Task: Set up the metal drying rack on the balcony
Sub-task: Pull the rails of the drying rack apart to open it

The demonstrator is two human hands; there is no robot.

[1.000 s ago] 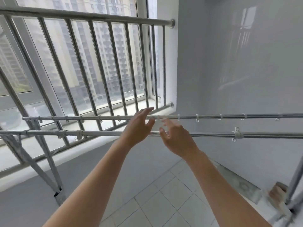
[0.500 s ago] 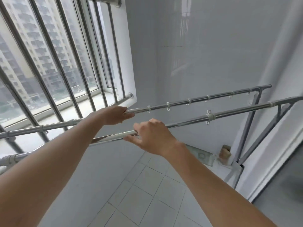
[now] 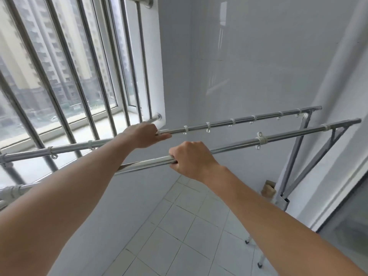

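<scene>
Fingers of the left hand wrap the far rail; the right hand grips the near rail.

Barred window, tiled floor, brown block by wall.

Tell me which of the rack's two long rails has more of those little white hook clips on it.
The far rail, the one the left hand grips beside the window bars, carries a row of clips. The near rail under the right hand shows far fewer.
</scene>
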